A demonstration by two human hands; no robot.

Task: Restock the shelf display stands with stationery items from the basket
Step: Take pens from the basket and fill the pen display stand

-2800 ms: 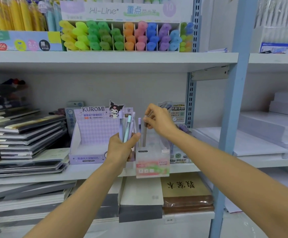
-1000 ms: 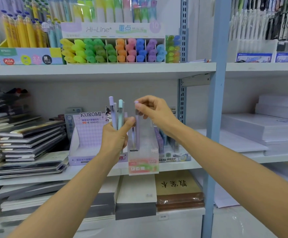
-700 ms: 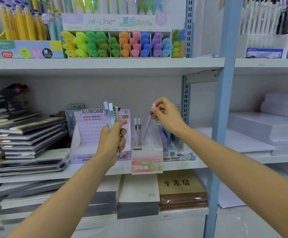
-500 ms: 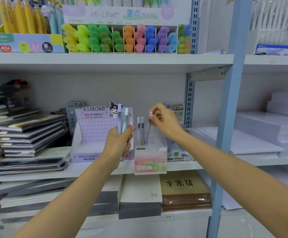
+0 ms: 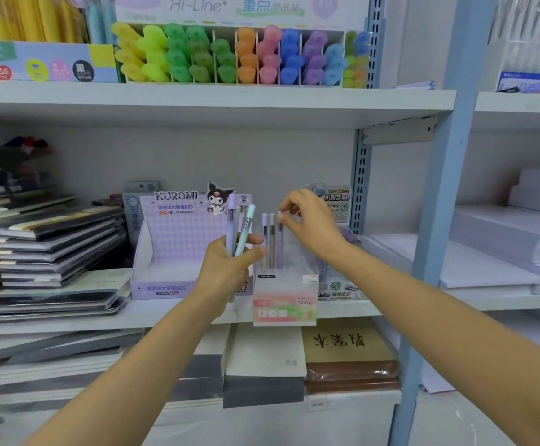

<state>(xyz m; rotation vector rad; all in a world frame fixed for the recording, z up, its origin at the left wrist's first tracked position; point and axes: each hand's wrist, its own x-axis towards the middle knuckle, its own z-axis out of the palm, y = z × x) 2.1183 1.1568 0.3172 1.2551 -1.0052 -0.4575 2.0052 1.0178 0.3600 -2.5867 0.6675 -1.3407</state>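
A translucent Fruit Soda display stand (image 5: 285,304) sits at the front edge of the middle shelf. Three slim pencils stand upright in it: a lilac one (image 5: 264,239), a grey one (image 5: 272,239) and a purple one (image 5: 280,244). My right hand (image 5: 310,223) pinches the top of the purple pencil. To the left of the stand, my left hand (image 5: 226,272) grips a small bunch of pencils (image 5: 239,230), lilac, white and mint, their tips pointing up. The basket is out of view.
A lilac Kuromi display box (image 5: 172,252) stands behind my left hand. Stacked notebooks (image 5: 46,246) fill the shelf's left. A blue shelf upright (image 5: 436,220) rises on the right, with white paper stacks (image 5: 494,252) beyond. Highlighters (image 5: 230,56) line the shelf above.
My right hand took a purple pencil from the bunch, carried it right and lowered it into the stand beside the two others. My left hand stayed beside the stand with fewer pencils.
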